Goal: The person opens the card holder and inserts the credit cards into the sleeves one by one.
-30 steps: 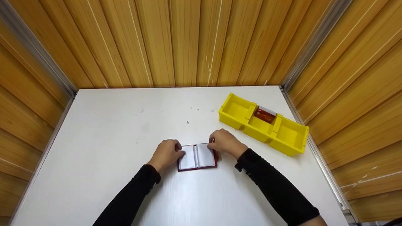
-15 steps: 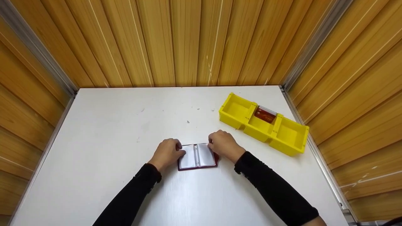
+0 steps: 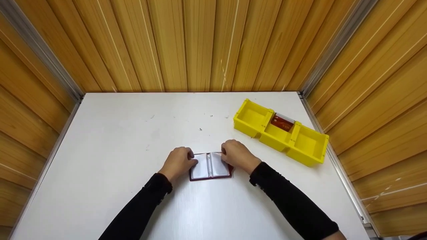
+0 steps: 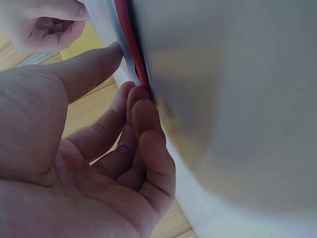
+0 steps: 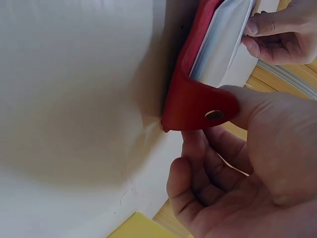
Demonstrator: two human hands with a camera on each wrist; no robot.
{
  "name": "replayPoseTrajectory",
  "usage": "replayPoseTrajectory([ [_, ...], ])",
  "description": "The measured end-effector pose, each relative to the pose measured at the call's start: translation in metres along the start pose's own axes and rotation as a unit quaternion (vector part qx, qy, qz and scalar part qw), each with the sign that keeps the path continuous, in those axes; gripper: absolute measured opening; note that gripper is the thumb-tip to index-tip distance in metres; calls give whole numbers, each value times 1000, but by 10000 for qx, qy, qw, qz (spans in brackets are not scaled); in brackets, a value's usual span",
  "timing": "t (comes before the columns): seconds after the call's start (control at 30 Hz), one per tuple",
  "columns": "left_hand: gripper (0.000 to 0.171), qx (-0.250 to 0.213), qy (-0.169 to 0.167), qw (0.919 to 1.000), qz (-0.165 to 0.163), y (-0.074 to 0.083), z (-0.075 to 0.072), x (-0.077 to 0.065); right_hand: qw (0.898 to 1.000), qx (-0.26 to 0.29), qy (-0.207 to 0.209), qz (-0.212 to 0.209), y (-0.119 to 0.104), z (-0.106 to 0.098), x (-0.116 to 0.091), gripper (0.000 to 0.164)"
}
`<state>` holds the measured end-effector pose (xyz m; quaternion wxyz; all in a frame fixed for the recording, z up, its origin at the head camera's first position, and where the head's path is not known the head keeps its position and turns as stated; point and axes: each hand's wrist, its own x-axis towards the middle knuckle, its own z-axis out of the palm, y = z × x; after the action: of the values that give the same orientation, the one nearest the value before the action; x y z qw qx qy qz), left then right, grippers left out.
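A small red card holder (image 3: 200,169) lies spread on the white table, clear plastic sleeves facing up on both sides of its ringed spine. My left hand (image 3: 177,161) grips the left side, thumb over the sleeves and fingertips at the outer edge. At the right side, my right hand (image 3: 239,156) pinches the holder near its far corner. The right wrist view shows the red closing flap (image 5: 190,106) with a metal snap (image 5: 214,115); the thumb lies behind it and the fingers are below. Edge-on in the left wrist view, the red cover (image 4: 132,42) meets the fingertips.
A yellow three-compartment bin (image 3: 274,142) stands on the table at the back right. A dark red card (image 3: 282,123) leans in its middle compartment. Wood-patterned panels (image 3: 196,46) wall the table (image 3: 110,140) at the back and sides.
My right hand has shifted slightly toward me at the holder's edge. The left hand and the holder stay almost in place.
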<state>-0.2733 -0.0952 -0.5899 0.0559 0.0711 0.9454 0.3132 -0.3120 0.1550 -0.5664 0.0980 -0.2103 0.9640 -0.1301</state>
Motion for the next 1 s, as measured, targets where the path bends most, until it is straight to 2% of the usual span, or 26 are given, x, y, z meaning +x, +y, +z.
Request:
replayPoseTrajectory([
  [0.17, 18, -26, -4, 10000, 27, 1, 1, 0, 10000, 30, -17, -19, 2, -1, -1, 13],
  [0.37, 18, -73, -19, 10000, 4, 1, 1, 1, 9975, -239, 435, -493, 5, 2, -1, 11],
  [0.53, 17, 19, -38, 10000, -1, 1, 0, 1, 9951, -337, 684, -622, 6, 4, -1, 9],
  [0.77, 14, 67, 34, 10000, 35, 1, -1, 1, 9933, -657, 583, -751, 6, 4, -1, 11],
  [1.0, 14, 50, 31, 10000, 70, 1, -1, 1, 9943, -632, 491, -707, 6, 3, 0, 11],
])
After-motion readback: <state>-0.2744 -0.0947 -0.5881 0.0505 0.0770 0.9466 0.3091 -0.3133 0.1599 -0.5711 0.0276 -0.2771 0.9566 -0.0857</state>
